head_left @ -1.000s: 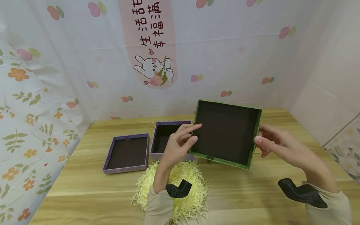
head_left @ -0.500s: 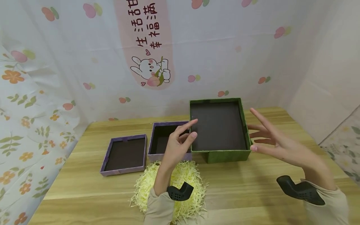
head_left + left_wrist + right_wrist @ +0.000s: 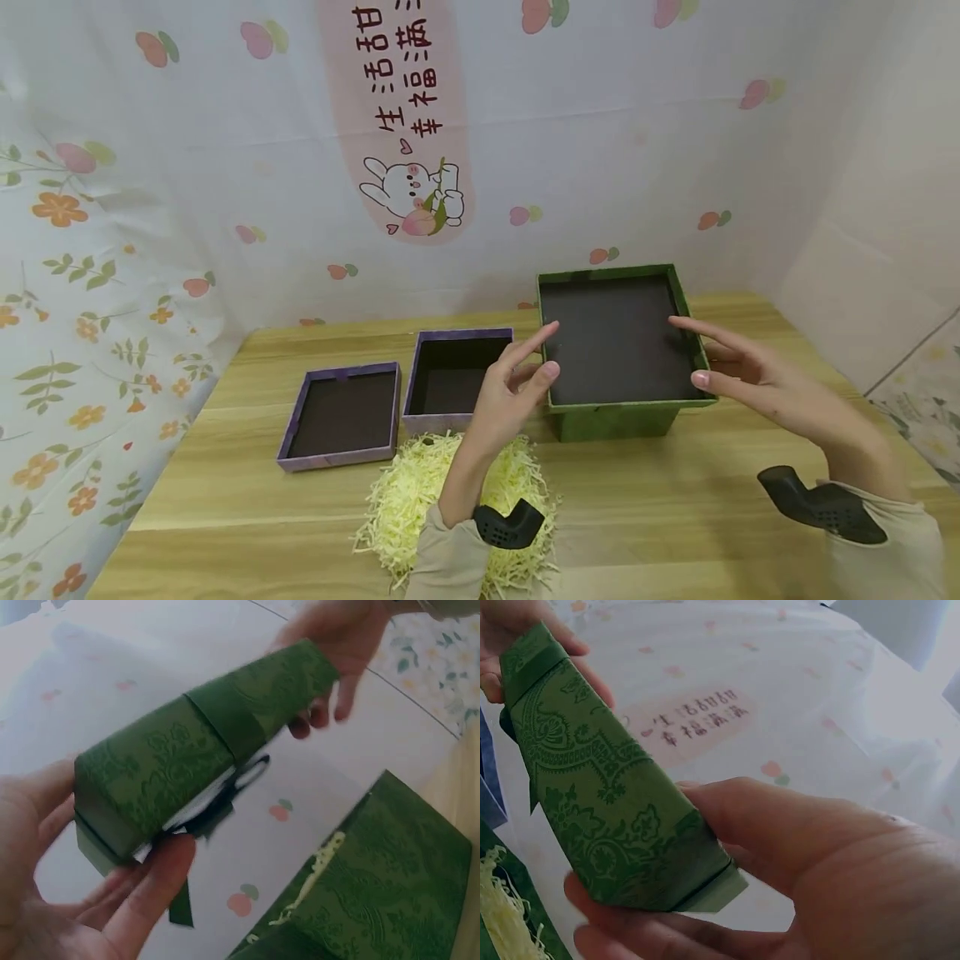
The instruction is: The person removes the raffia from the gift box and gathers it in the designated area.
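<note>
Both hands hold a green lid between them, its dark inside facing the head camera. My left hand grips its left edge with thumb and fingers; my right hand grips the right edge, index finger reaching over the rim. The wrist views show the lid's patterned outside, with a dark green ribbon hanging from it. Behind and below the lid stands a green box, mostly covered in the head view; yellow shreds show at its opening in the left wrist view.
A purple box stands left of the green one, with a shallow purple lid, inside up, farther left. Yellow shredded paper is heaped in front, partly under my left forearm. A printed cloth hangs behind the wooden table.
The lid has turned from a slant to nearly level. Half a second ago my right fingers were spread off its side; now they hold the edge. Lid and left hand have shifted right.
</note>
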### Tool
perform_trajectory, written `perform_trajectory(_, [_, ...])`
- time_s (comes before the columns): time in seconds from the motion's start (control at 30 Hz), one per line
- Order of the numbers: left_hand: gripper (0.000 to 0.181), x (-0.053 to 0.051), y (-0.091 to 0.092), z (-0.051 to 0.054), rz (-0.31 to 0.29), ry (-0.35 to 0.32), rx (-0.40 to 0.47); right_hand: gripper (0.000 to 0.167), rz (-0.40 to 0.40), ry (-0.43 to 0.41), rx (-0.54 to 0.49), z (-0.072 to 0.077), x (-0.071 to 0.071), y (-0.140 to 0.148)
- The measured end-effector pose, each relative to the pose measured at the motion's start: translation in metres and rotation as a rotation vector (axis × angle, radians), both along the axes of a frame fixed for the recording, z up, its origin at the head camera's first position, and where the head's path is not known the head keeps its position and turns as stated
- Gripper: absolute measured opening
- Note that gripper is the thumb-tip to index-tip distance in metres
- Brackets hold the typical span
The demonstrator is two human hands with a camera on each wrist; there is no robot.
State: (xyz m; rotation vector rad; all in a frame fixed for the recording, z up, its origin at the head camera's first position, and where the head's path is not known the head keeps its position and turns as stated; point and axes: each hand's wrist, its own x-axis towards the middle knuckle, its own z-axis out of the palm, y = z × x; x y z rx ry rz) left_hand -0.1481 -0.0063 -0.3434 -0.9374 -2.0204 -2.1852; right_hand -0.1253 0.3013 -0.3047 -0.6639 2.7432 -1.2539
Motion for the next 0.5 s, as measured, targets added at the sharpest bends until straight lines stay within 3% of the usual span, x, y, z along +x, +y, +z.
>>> perform_trajectory(0.1, [0.048, -0.007, 0.009, -0.011, -0.007, 0.011, 0.032, 0.062, -0.021, 0.008, -0.032, 0.0, -0.001, 0.013])
perform_trajectory(0.2, [0.051, -0.011, 0.015, -0.018, 0.027, 0.007, -0.013, 0.061, -0.054, 0.014, -0.038, -0.002, -0.001, 0.028])
perform_trajectory(0.37, [0.063, -0.009, 0.021, -0.023, 0.139, 0.022, -0.354, 0.059, -0.099, -0.01, -0.049, -0.007, -0.003, 0.051])
perform_trajectory(0.5, [0.069, -0.004, 0.026, -0.028, 0.138, -0.019, -0.559, 0.058, -0.129, -0.04, -0.063, -0.013, -0.008, 0.062])
